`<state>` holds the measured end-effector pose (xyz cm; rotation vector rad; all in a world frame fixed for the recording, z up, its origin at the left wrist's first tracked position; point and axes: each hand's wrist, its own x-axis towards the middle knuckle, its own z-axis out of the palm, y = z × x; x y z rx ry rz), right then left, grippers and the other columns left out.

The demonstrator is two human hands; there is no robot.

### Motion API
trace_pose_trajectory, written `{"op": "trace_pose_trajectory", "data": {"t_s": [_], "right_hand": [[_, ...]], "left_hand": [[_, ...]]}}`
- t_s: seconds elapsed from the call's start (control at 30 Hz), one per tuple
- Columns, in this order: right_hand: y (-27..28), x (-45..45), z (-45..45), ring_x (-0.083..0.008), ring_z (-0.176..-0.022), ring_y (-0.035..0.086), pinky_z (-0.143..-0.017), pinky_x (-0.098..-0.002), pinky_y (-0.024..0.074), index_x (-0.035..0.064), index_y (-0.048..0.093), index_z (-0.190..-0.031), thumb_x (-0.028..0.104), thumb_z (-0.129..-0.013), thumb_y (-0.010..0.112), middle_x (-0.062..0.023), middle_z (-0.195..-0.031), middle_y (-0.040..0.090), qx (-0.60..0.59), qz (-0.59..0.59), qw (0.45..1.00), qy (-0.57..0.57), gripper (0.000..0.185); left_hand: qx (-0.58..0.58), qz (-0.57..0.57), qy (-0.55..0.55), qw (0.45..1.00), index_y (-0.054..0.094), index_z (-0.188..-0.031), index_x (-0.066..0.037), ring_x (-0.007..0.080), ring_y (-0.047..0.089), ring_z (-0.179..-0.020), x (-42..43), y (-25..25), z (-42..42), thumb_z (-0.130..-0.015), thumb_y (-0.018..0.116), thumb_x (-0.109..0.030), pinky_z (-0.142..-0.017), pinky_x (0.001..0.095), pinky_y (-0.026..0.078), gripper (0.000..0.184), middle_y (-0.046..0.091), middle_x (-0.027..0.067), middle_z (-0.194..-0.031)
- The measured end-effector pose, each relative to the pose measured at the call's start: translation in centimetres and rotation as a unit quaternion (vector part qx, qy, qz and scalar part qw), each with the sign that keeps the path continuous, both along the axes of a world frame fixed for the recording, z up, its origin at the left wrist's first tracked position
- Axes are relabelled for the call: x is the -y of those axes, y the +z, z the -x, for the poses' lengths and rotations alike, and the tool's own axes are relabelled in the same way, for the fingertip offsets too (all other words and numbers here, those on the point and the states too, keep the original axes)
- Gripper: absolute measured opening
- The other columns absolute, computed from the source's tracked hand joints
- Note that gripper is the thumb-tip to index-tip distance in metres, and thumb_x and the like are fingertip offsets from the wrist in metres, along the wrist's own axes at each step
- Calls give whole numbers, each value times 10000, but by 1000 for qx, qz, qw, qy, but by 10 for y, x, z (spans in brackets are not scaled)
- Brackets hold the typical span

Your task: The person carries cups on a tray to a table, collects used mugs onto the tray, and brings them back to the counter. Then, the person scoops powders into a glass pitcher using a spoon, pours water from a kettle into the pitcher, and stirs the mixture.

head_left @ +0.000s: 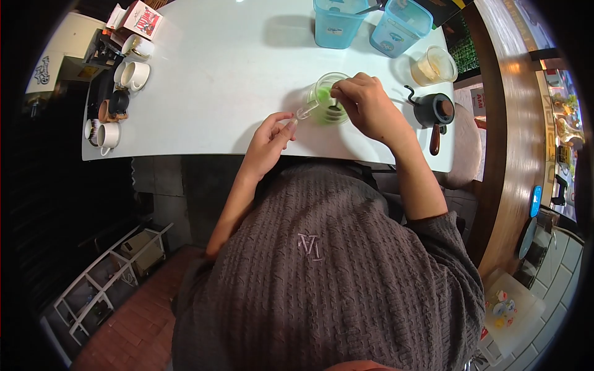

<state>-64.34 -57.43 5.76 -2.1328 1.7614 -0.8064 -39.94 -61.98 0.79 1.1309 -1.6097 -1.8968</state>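
Note:
A clear glass cup [316,101] with green contents stands near the table's front edge, its handle pointing left. My left hand [270,141] has its thumb and fingertips closed at the end of that handle. Above the cup's right side is my right hand [370,108], its fingers pinched around the upper end of a spoon. The dark bowl of the spoon [334,108] is down inside the cup. My right fingers cover most of the spoon's stem and part of the rim.
Two blue containers [334,28] stand at the back, one holding a dark-handled utensil. On the right are a clear tub [434,66] and a black gooseneck kettle [433,111]. Several white cups [135,75] line the left edge of the white table [216,74], below a box [143,21].

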Motion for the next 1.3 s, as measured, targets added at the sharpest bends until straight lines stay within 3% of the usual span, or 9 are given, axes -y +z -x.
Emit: {"op": "trace_pose_trajectory", "data": {"t_s": [0.1,0.2,0.53,0.63,0.73,0.8,0.93,1.0,1.3], "right_hand": [[4,0,-3,-271,-843,584,-791,-377,429,74,653,-922,67,-819,611,-72,-843,648,-77,46,994,-63,112],[-3,2,-2,-263,-847,581,-791,-382,424,73,645,-900,83,-831,611,-67,-828,643,-16,87,996,-18,77],[2,0,-2,-261,-843,582,-798,-371,408,85,652,-933,88,-836,608,-69,-816,640,-73,57,993,-67,107],[-2,1,-4,-266,-844,578,-803,-376,404,85,649,-923,98,-847,605,-73,-798,633,-13,90,995,-26,89],[-4,-1,0,-276,-844,581,-800,-384,406,94,654,-944,91,-846,604,-74,-819,634,23,24,999,3,110],[-6,1,6,-287,-804,591,-710,-394,443,52,665,-937,108,-874,620,-89,-836,641,-9,34,999,-24,95],[-8,4,9,-298,-841,589,-784,-400,426,72,665,-972,99,-860,615,-109,-881,637,55,54,995,-64,126],[-5,4,10,-281,-767,617,-679,-355,500,34,663,-1038,85,-876,620,-143,-907,629,68,60,991,-103,175],[-14,8,19,-251,-771,620,-673,-340,498,55,658,-1103,124,-881,637,-130,-930,634,92,54,988,-116,233]], "left_hand": [[0,0,-1,1000,540,-1197,-22,55,441,-664,-2,0,1,-940,594,-331,-610,210,374,405,577,13,-752],[-2,2,-3,1000,542,-1193,-22,55,440,-664,-2,-2,1,-940,594,-331,-610,210,373,402,575,12,-750],[-1,3,-7,1000,546,-1186,-30,53,438,-656,-2,-3,2,-942,590,-320,-606,206,369,382,576,12,-745],[-1,0,-5,1000,545,-1189,-30,55,440,-655,-2,-2,2,-942,590,-318,-607,208,369,382,577,12,-746],[7,-1,-2,1000,542,-1194,-27,59,443,-659,-1,-2,0,-942,588,-318,-608,212,372,387,579,13,-749],[7,0,0,1000,541,-1197,-24,61,445,-662,-1,-1,0,-943,586,-318,-610,214,373,391,580,15,-750],[3,1,5,1000,541,-1204,-19,65,449,-671,0,-2,-1,-944,583,-315,-615,218,377,397,586,21,-758],[2,3,6,1000,541,-1206,-18,66,450,-672,1,-3,-1,-945,582,-314,-618,219,380,397,589,22,-763],[2,6,6,1000,543,-1208,-17,72,460,-683,5,1,2,-948,577,-303,-638,220,393,388,597,29,-773]]}}
